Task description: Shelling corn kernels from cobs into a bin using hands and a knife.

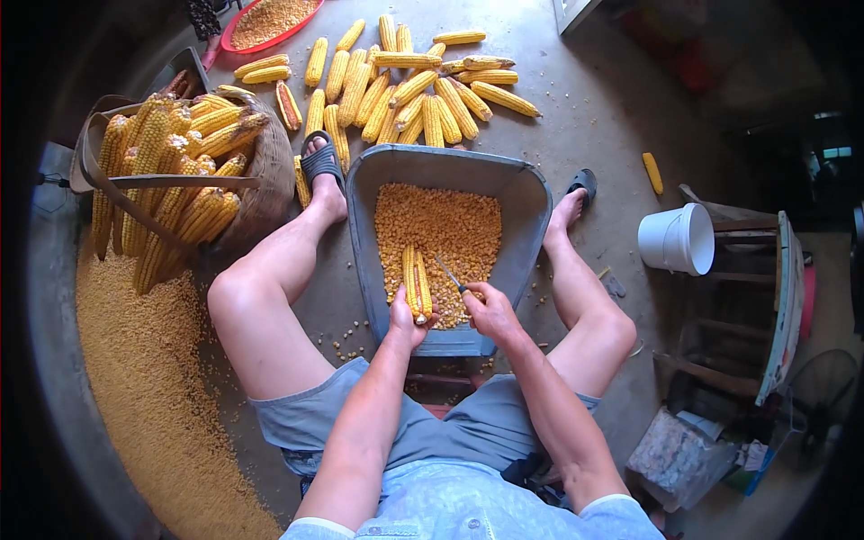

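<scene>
My left hand (406,316) holds an ear of corn (417,287) lengthwise, its pale butt end towards me. A reddish strip of bare cob runs along the ear between rows of yellow kernels. In my right hand (493,310) is a screwdriver-like tool (451,275) with a dark handle and thin metal shaft. Its shaft points up and left, and its tip is apart from the ear. Both hands are over a grey plastic scoop-shaped bin (526,196) between my legs. Loose corn kernels (439,212) cover the bin's floor.
Several corn ears (405,108) lie on the floor beyond the bin. At left, a wicker basket (270,175) overflows with ears beside a large kernel heap (148,364). A red basin (233,30) of kernels stands near another person's foot. A white bucket (665,239) lies tipped at right.
</scene>
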A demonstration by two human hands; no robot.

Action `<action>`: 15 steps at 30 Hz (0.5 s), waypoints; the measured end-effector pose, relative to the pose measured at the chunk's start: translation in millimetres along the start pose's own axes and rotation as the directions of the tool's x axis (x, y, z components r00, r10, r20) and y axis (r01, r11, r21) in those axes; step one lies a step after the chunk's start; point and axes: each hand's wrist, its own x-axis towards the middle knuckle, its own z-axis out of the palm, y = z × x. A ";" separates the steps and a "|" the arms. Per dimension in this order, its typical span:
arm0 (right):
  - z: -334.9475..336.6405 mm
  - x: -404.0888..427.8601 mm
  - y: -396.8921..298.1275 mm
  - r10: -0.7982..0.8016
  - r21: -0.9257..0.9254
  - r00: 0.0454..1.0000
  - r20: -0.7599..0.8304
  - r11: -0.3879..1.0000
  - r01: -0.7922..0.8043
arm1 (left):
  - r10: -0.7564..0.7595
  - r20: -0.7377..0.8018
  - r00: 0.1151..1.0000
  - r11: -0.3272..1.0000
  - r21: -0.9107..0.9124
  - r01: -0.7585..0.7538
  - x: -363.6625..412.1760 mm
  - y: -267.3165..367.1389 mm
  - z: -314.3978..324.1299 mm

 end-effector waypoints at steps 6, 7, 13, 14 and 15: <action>-7.6 -99.7 -8.3 -0.183 -0.156 0.983 0.014 0.971 0.183 | 0.049 -0.010 0.999 0.994 0.102 -0.048 -4.3 -3.1 -0.7; -6.8 -115.1 -11.0 -0.217 -0.134 0.976 0.007 0.967 0.216 | 0.051 -0.008 0.999 0.994 0.100 -0.050 -5.3 -3.4 -0.4; 6.6 -155.4 8.5 -0.480 -0.320 0.875 -0.071 0.841 0.435 | 0.079 0.024 0.997 0.982 0.171 -0.082 -12.5 -1.2 9.9; 7.5 -158.5 8.8 -0.489 -0.328 0.869 -0.078 0.835 0.441 | 0.073 -0.009 0.997 0.983 0.169 -0.070 -13.5 -1.3 13.4; 9.1 -160.1 7.1 -0.490 -0.326 0.868 -0.075 0.835 0.443 | 0.076 -0.011 0.997 0.983 0.168 -0.073 -12.1 0.7 11.2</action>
